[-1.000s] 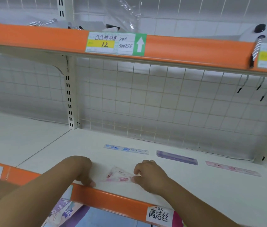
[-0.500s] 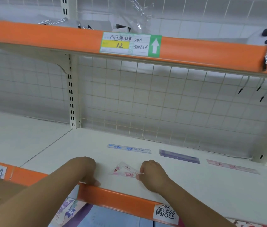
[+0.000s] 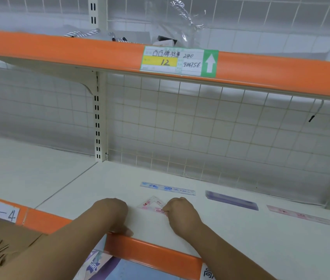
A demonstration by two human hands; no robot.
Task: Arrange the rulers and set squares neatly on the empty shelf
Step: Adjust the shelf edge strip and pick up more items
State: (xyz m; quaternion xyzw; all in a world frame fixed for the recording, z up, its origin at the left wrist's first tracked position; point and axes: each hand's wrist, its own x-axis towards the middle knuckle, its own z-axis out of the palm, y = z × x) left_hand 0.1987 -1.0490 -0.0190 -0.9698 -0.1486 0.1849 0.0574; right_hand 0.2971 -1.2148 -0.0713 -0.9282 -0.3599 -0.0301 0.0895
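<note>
your right hand (image 3: 182,216) pinches the right corner of the pink set square (image 3: 151,205), flat near the shelf (image 3: 241,243) front edge. your left hand (image 3: 111,215) rests beside it, fingers curled, thumb on that edge. behind: blue ruler (image 3: 168,188), purple ruler (image 3: 232,200), pink ruler (image 3: 301,217).

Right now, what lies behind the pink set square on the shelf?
Behind the pink set square a blue ruler lies flat, apart from it; farther back stands the wire grid. The right hand pinches the square's right corner and covers it.
</note>
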